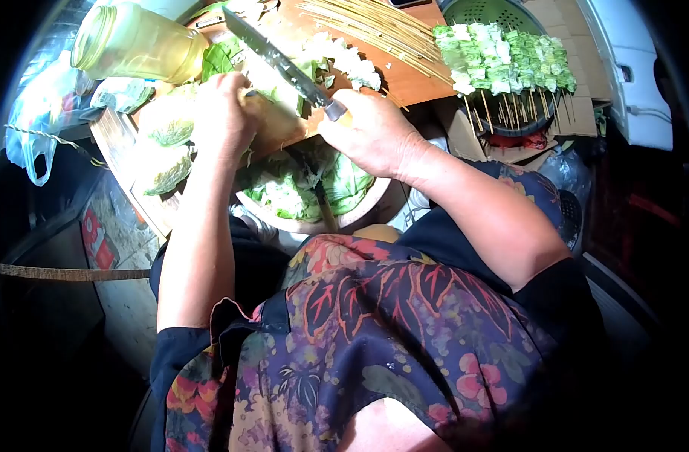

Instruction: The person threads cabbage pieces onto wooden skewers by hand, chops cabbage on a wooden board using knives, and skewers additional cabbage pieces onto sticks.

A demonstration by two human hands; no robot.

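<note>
My right hand (374, 134) is wrapped round the handle of a knife (273, 64), whose wet blade points up and to the left above the board. Closed near the board's front edge is my left hand (227, 109); what it grips is blurred and too bright to make out. Green leaves (220, 59) lie just beyond it. Chopped pale cabbage pieces (352, 62) are scattered on the wooden board (427, 90). Below both hands, a bowl (359, 218) holds cabbage leaves (344, 188). Whole cabbages (167, 169) sit left of my left hand.
A large jar (133, 45) leans at the upper left beside a blue plastic bag (39, 113). Bare skewers (382, 34) lie on the board's far side. Skewered cabbage (506, 60) rests on a green colander (487, 11) at the right.
</note>
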